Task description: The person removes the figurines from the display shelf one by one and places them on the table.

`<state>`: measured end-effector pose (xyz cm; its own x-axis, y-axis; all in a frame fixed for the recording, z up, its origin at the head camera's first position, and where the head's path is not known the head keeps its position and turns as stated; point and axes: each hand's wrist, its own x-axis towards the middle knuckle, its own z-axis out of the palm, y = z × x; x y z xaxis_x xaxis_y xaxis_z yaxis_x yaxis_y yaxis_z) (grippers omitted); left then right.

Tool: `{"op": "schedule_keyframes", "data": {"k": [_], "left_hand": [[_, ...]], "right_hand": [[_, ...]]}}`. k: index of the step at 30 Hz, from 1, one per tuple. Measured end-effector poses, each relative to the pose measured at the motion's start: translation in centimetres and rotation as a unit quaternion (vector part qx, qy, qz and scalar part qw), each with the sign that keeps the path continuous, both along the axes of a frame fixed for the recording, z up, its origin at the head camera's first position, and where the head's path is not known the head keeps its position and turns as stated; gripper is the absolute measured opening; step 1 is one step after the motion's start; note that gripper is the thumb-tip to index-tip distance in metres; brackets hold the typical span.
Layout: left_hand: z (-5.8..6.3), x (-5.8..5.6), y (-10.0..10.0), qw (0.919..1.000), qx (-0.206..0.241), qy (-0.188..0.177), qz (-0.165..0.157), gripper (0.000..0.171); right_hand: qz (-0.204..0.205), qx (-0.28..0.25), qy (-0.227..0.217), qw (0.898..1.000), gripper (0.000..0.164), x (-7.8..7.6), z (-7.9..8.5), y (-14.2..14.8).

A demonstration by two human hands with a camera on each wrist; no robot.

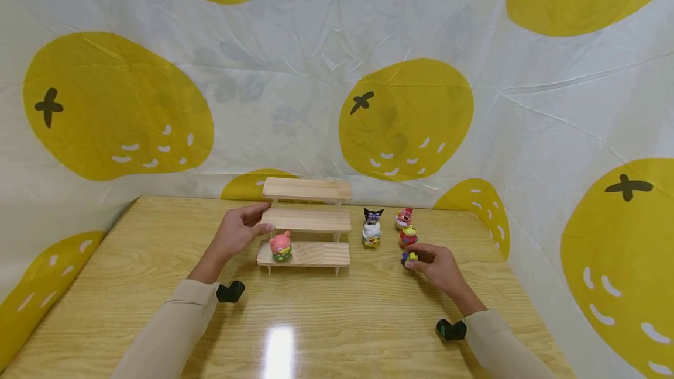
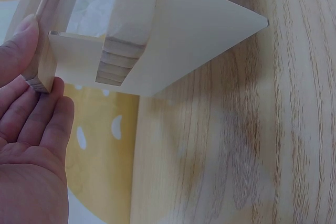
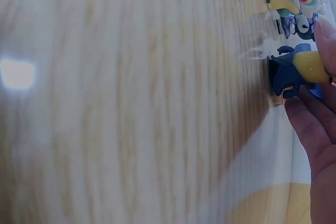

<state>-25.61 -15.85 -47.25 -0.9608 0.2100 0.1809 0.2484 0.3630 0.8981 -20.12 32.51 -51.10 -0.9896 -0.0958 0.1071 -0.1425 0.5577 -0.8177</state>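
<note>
A three-tier wooden display stand (image 1: 321,254) stands on the table, and my left hand (image 1: 237,231) holds the left end of its middle tier. In the left wrist view the thumb (image 2: 21,51) lies over that board, with the fingers below its end. A pink-headed figurine (image 1: 281,244) in green sits on the left part of the lowest tier. To the right of the stand, my right hand (image 1: 439,265) pinches a small dark blue and yellow figurine (image 3: 294,72) between thumb and fingers, low over the table.
Right of the stand are a black-eared figurine (image 1: 373,215) and a white one (image 1: 371,235). Further right stand a pink and red figurine (image 1: 403,219) and a red one (image 1: 408,237) with a yellow-green top. A fruit-patterned curtain (image 1: 295,104) hangs behind the table (image 1: 337,320).
</note>
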Motion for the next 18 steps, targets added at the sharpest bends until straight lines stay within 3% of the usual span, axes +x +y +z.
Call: {"op": "schedule_keyframes", "data": {"k": [9,18], "left_hand": [[-0.1,-0.1,0.0,1.0000,-0.003,-0.001,-0.001,0.058],[0.0,0.0,0.1,1.0000,0.000,0.002,0.000,0.057]], "right_hand": [[-0.021,0.009,0.011,1.000,0.037,0.4,0.2,0.6],[-0.051,-0.018,0.036,0.998,0.036,1.0,1.2,1.0]]}}
